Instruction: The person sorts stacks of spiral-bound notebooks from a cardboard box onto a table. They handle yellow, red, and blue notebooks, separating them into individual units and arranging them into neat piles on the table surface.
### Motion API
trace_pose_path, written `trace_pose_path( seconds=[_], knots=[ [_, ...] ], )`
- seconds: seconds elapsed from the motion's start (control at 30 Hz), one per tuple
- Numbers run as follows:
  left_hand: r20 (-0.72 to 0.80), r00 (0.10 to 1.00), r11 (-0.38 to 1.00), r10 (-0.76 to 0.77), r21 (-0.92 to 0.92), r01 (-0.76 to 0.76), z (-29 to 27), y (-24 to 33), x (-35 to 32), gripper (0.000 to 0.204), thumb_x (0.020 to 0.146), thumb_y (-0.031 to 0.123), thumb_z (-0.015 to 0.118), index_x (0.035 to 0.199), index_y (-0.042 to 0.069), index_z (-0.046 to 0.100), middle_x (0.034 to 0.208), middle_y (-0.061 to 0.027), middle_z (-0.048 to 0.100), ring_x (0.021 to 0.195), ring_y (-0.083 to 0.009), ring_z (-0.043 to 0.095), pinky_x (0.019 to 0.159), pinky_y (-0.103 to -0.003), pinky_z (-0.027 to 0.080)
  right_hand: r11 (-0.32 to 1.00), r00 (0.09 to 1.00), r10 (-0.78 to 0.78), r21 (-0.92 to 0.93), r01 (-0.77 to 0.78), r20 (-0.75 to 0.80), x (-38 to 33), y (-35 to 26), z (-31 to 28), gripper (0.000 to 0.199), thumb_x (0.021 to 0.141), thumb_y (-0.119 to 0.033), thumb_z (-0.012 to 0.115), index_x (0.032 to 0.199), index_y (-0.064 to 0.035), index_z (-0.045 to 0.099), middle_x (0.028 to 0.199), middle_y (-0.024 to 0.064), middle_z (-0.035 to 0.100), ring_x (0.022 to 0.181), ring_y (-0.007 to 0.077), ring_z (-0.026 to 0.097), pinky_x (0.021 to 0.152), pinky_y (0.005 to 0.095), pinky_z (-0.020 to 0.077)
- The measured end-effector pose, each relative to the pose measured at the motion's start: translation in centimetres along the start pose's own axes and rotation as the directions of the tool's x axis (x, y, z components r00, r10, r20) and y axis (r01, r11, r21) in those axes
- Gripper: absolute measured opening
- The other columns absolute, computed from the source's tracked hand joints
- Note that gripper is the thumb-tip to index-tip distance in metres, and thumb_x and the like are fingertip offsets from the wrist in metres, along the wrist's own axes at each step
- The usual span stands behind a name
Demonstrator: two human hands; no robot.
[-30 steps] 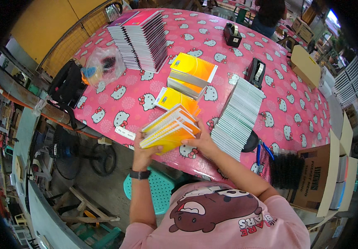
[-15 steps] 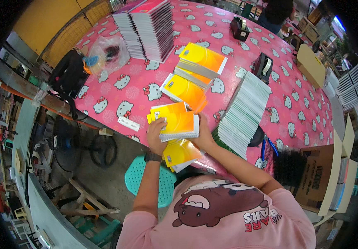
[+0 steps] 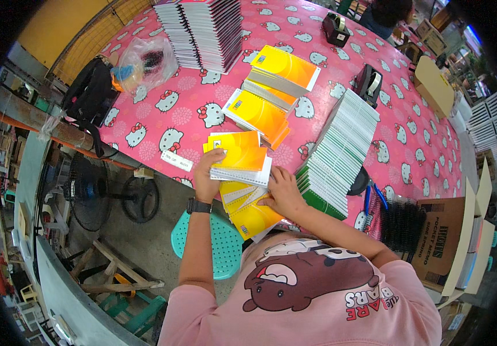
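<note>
My left hand (image 3: 207, 175) is closed on the left edge of a small stack of yellow-orange memo pads (image 3: 238, 151), with its thumb on the top cover. White sheets with a row of punched holes show along the stack's near edge. Beneath and nearer to me lies a fanned pile of yellow covers and punched sheets (image 3: 248, 212) at the table's edge. My right hand (image 3: 286, 193) rests at this pile's right side, fingers apart, thumb on the pile, fingertips by the upper stack's corner. Farther off lie more yellow-orange pads (image 3: 257, 113) and another such pile (image 3: 284, 63).
A long row of green-covered spiral notebooks (image 3: 340, 153) lies to the right, beside blue-handled pliers (image 3: 376, 197) and black coils (image 3: 401, 228). Tall spiral-notebook stacks (image 3: 216, 37), two tape dispensers (image 3: 369, 85), a plastic bag (image 3: 151, 64) and a cardboard box (image 3: 439, 242) stand around.
My right hand has moved from the upper stack's right edge down to the lower pile. That pile is now fanned, with its punched sheets showing. My left hand still holds the upper stack.
</note>
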State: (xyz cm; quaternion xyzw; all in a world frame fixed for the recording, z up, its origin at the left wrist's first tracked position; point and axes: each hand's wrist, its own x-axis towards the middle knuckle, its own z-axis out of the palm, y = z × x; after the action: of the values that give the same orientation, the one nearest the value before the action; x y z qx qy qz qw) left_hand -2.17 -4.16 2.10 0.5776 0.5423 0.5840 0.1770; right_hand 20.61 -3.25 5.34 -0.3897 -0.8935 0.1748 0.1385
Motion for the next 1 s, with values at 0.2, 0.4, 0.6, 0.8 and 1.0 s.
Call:
trace_pose_path(
  seconds=[0.2,0.4,0.6,0.8,1.0],
  knots=[
    [-0.023,0.989,0.962,0.147,0.235,-0.138,-1.3,-1.6,2.8,0.026,0.069,-0.004,0.058,0.094,0.003,0.058,0.105,-0.0118,0.059,0.104,-0.0301,0.052,0.09,-0.037,0.04,0.927,0.93,-0.367,-0.09,0.365,-0.008,-0.2,0.5,1.2,0.05,0.063,-0.022,0.069,0.109,-0.0159,0.052,0.119,0.0095,0.044,0.111,0.0298,0.039,0.092,0.0453,0.0301],
    [0.155,0.987,0.949,0.033,0.305,-0.08,-2.3,-0.8,2.7,0.04,0.071,0.004,0.061,0.11,0.003,0.054,0.117,-0.016,0.052,0.114,-0.033,0.044,0.096,-0.039,0.035,0.974,0.981,-0.186,0.145,0.176,0.057,2.1,1.2,0.8,0.056,0.063,-0.025,0.072,0.109,-0.0051,0.048,0.12,0.0134,0.043,0.11,0.033,0.039,0.091,0.0439,0.0335],
    [-0.32,0.947,0.91,0.008,0.394,0.125,0.6,0.1,2.1,0.042,0.071,0.002,0.057,0.113,0.0,0.05,0.113,-0.0173,0.05,0.107,-0.0333,0.044,0.093,-0.039,0.034,0.986,0.972,-0.129,0.127,0.105,0.198,3.0,0.7,-0.4,0.061,0.059,-0.026,0.075,0.108,-0.0036,0.048,0.113,0.0133,0.045,0.101,0.0323,0.042,0.087,0.042,0.0373],
    [-0.501,0.846,0.789,-0.18,0.441,0.429,0.3,-0.3,-0.1,0.042,0.067,-0.009,0.048,0.106,0.002,0.053,0.099,-0.0154,0.053,0.097,-0.0329,0.047,0.085,-0.04,0.038,0.994,0.977,-0.095,0.077,0.081,0.192,3.3,0.6,-0.3,0.062,0.058,-0.029,0.076,0.108,-0.0043,0.048,0.107,0.0127,0.046,0.099,0.0315,0.042,0.085,0.0409,0.0366],
    [-0.626,0.702,0.94,-0.34,-0.196,0.28,1.7,0.0,-0.6,0.035,0.085,0.001,0.043,0.119,-0.001,0.043,0.107,-0.0169,0.05,0.101,-0.0277,0.048,0.086,-0.034,0.038,0.993,0.974,-0.114,0.065,0.103,0.194,3.5,1.0,-0.2,0.067,0.056,-0.033,0.076,0.11,-0.0052,0.047,0.106,0.0125,0.047,0.101,0.0303,0.041,0.084,0.0415,0.0352]
  ],
)
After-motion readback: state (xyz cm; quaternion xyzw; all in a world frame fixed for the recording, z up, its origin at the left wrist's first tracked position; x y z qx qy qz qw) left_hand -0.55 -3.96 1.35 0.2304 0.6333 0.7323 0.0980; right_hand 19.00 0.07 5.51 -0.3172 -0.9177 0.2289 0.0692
